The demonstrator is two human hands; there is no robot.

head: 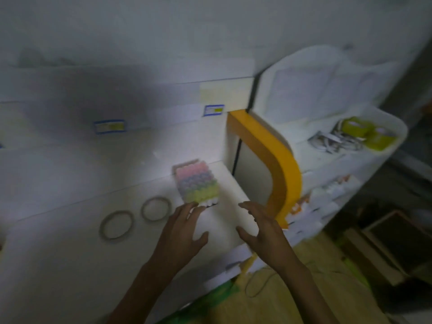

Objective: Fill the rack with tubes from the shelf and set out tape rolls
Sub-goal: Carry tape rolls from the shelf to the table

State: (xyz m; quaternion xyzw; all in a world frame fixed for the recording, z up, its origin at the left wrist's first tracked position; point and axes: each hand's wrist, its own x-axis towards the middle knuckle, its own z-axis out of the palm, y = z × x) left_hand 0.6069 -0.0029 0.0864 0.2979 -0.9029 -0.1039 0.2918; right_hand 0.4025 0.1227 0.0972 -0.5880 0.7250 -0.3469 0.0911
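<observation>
I read the tube rack (pixel 197 183) on the white counter (pixel 58 265) as nearly full, two tape rolls (pixel 156 208) beside it. Left hand (pixel 184 232) spread, fingertips at the rack's near edge; right hand (pixel 259 230) spread, empty. Little looks left.

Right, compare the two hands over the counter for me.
The left hand reaches further forward, its fingertips at the near end of the tube rack; the right hand hangs back from it, near the counter's right edge. The left hand lies palm down with fingers straight, while the right hand is turned inward with fingers loosely bent. Both are open and hold nothing.
</observation>
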